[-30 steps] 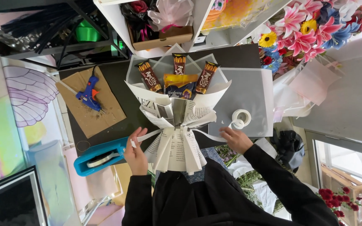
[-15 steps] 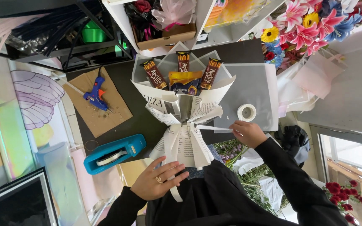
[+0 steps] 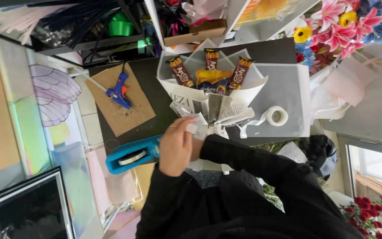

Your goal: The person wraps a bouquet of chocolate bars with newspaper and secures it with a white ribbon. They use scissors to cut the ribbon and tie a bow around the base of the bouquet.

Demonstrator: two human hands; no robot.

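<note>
Dark worktop (image 3: 155,119) across mid-frame, shelves above. Centre: wrapped bouquet (image 3: 211,95) of snack bars in grey and printed paper, long axis vertical in frame, open fan toward the top, stem end toward the bottom. Left: cardboard with blue glue gun (image 3: 119,90), blue tape dispenser (image 3: 131,155) lower down; white ribbon roll (image 3: 277,116) right of centre. Left hand (image 3: 177,148) loosely curled over the wrapped stem, pinching paper; right hand hidden behind it, grip impossible to tell. Likely risk: wrap slackening and unfolding if pinch eases.
</note>
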